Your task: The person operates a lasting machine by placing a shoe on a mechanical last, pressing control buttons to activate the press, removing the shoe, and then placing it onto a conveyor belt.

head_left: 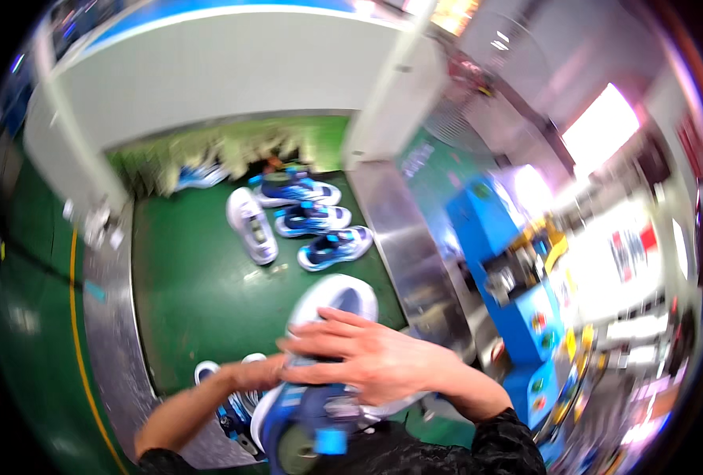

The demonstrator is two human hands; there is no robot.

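Close in front of my body is a blue sneaker [292, 423] with a white sole, a blue tab and its foot opening toward me. A white-rimmed shoe part [355, 293] with a grey-blue middle sticks out beyond my hands; I cannot tell whether it belongs to the same sneaker. My right hand [367, 356] lies across the top of the sneaker, fingers bent over it and pointing left. From the left my left hand [260, 372] meets the sneaker's side; its fingers are hidden behind the right hand and the shoe. The hands overlap and look slightly blurred.
Several blue-and-white sneakers [335, 247] rest on a green belt ahead, one white shoe [251, 226] among them. Green strip curtains [161, 162] hang under a white housing [224, 67]. More shoes [236, 416] sit near my left forearm. Metal rails flank the belt; a blue machine [486, 218] stands right.
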